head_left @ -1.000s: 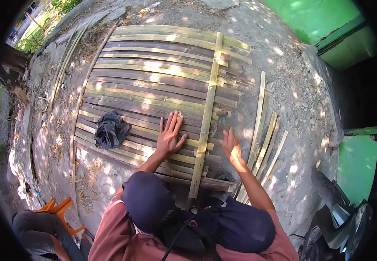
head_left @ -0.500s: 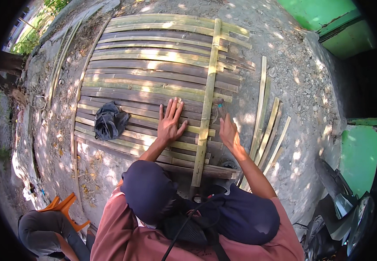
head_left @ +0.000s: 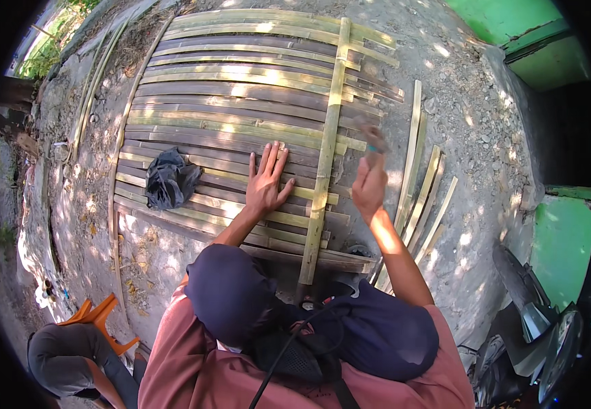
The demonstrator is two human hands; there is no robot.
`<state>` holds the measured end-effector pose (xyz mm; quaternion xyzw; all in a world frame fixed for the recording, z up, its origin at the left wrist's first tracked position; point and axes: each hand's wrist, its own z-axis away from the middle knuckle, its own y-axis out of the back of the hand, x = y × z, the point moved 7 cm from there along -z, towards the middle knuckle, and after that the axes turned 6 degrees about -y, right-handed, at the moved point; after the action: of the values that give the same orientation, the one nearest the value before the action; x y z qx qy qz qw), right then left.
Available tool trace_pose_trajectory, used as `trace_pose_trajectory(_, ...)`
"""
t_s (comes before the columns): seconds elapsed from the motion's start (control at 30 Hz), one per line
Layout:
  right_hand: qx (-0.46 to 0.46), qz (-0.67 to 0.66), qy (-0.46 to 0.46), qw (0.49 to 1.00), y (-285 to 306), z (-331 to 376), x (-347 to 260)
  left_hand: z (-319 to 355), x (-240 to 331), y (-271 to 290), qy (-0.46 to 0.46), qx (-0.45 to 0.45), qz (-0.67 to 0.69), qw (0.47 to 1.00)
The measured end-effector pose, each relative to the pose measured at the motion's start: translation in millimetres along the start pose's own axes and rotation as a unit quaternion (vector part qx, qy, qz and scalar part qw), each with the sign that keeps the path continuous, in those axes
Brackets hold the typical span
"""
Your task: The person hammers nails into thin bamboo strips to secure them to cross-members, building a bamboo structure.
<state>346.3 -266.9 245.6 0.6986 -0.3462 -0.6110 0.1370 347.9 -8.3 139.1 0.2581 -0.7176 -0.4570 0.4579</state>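
Note:
My left hand (head_left: 266,185) lies flat with fingers spread on the bamboo slats (head_left: 234,123), which run side by side across the ground in front of me. In my right hand (head_left: 369,184) is a hammer (head_left: 374,138), gripped by its handle and raised right of the long bamboo crosspiece (head_left: 327,150); its head is blurred by motion. That crosspiece lies over the slats near their right ends, running from close to my knees to the far side. A crumpled black plastic bag (head_left: 172,178) rests on the slats left of my left hand.
Loose bamboo strips (head_left: 423,191) lie on the ground at right. A thin bamboo pole (head_left: 119,146) edges the slats' left ends. Another person (head_left: 81,361) sits at lower left by an orange plastic chair (head_left: 104,326). Green panels (head_left: 564,242) and a motorcycle (head_left: 547,334) stand at right.
My right hand has lifted the hammer up and to the right, away from the crosspiece. My left hand stays on the same slats.

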Motion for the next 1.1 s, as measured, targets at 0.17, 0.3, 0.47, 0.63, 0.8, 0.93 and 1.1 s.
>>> trace_pose_trajectory(0.17, -0.151, 0.148, -0.084, 0.974, -25, 47, 77, 3, -12, 5, 0.004, 0.012, -0.002, 1.0)
trace_pose_trajectory(0.3, -0.091, 0.084, -0.138, 0.983, 12, 100, 126, 7, -9, 4, 0.002, -0.006, -0.013, 1.0)
trace_pose_trajectory(0.47, -0.025, 0.165, -0.171, 0.971, 69, 129, 170, -7, -3, -9, -0.028, -0.022, -0.009, 0.999)
trace_pose_trajectory(0.63, -0.005, 0.11, -0.278, 0.954, 88, 158, 194, -37, 45, -24, -0.188, -0.094, 0.002, 0.978)
trace_pose_trajectory(0.8, 0.02, 0.121, -0.274, 0.954, 102, 179, 204, -68, 65, -32, -0.213, -0.105, 0.017, 0.971)
trace_pose_trajectory(0.93, -0.001, 0.108, -0.284, 0.953, 101, 185, 201, -65, 53, -37, -0.211, -0.105, 0.011, 0.972)
trace_pose_trajectory(1.1, -0.009, 0.114, -0.287, 0.951, 109, 190, 217, -71, 59, -40, -0.215, -0.11, -0.027, 0.97)
